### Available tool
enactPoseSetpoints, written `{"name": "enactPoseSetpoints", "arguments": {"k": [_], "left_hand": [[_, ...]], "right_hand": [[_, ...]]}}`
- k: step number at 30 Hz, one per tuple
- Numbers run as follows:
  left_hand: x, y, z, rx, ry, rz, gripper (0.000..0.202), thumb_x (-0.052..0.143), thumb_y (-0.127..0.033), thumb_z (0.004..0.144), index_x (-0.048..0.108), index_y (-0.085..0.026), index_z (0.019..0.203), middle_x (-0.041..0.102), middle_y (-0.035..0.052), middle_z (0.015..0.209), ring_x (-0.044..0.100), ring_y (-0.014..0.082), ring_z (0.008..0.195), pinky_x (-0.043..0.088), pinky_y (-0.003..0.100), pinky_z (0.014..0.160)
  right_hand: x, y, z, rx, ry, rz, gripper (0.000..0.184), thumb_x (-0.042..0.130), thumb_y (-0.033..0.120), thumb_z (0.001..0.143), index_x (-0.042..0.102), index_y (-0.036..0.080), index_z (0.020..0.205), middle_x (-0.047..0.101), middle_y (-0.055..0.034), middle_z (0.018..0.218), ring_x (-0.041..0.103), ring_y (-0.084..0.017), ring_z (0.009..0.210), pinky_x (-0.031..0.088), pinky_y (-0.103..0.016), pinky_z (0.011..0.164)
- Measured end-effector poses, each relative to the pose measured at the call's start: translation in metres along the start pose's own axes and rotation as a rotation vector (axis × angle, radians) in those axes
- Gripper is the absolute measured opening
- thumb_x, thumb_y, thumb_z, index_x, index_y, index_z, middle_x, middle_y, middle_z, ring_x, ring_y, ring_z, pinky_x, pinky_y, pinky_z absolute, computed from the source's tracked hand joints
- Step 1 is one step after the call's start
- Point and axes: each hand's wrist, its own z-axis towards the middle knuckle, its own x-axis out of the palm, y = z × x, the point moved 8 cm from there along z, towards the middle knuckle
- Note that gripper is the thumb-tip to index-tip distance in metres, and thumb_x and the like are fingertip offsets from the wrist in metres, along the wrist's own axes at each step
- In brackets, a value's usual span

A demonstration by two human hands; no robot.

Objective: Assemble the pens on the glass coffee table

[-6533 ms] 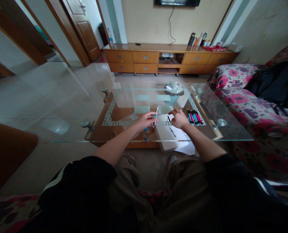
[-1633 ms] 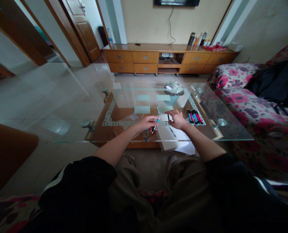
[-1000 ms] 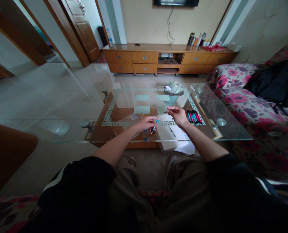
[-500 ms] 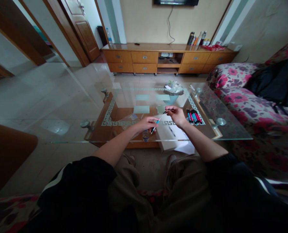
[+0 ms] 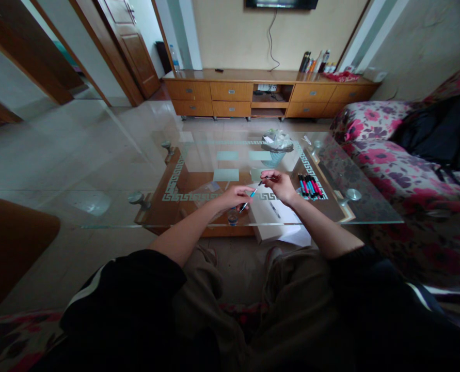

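Above the glass table (image 5: 152, 222), my left hand (image 5: 235, 196) is closed round a slim pen (image 5: 252, 194) with a blue section, held slanting with its upper end to the right. The fingers of my right hand (image 5: 279, 185) pinch a small dark pen part (image 5: 261, 182) at that upper end. Whether the part is joined to the pen or only touching it is too small to tell. A row of pens (image 5: 310, 187) in black, blue and pink lies just right of my right hand.
Under the glass are a white box (image 5: 264, 232) and a small clear container (image 5: 233, 219). Pale rectangles (image 5: 226, 175) show through the tabletop. A filled waste basket (image 5: 275, 157) stands beyond. A flowered sofa (image 5: 384, 155) is at right, a wooden cabinet (image 5: 230, 92) ahead.
My right hand has shifted slightly left, bringing the dark part closer to the pen's upper end. My left hand has barely moved, still holding the pen.
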Motion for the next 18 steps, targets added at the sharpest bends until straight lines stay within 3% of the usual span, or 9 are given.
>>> {"name": "enactPoseSetpoints", "arguments": {"k": [4,10,18], "left_hand": [[-0.006,-0.003,0.001,0.009,-0.068,0.032,0.061,0.085,-0.036,0.077,0.065,-0.013,0.131,0.076,0.0094,0.091,0.069,0.0149,0.061,0.042,0.019,0.046],[-0.014,-0.003,0.006,0.091,-0.162,-0.037,0.039,0.088,-0.032,0.072,0.071,-0.009,0.099,0.074,0.0069,0.085,0.065,0.0120,0.063,0.053,0.025,0.061],[-0.022,-0.005,0.006,0.139,-0.207,0.079,0.044,0.083,-0.045,0.076,0.075,-0.011,0.102,0.073,0.0045,0.078,0.055,0.0097,0.057,0.043,0.023,0.056]], "right_hand": [[0.002,-0.004,0.000,0.040,0.008,0.017,0.040,0.085,0.037,0.067,0.071,0.018,0.099,0.072,-0.0063,0.099,0.066,-0.017,0.082,0.057,-0.033,0.076],[0.006,-0.006,-0.004,0.116,0.021,0.036,0.046,0.088,0.033,0.065,0.070,0.016,0.103,0.071,-0.0050,0.096,0.066,-0.015,0.076,0.059,-0.035,0.078],[0.015,-0.004,-0.011,0.175,0.064,0.095,0.046,0.093,0.032,0.061,0.071,0.017,0.099,0.072,-0.0041,0.092,0.070,-0.017,0.080,0.062,-0.034,0.080]]}}
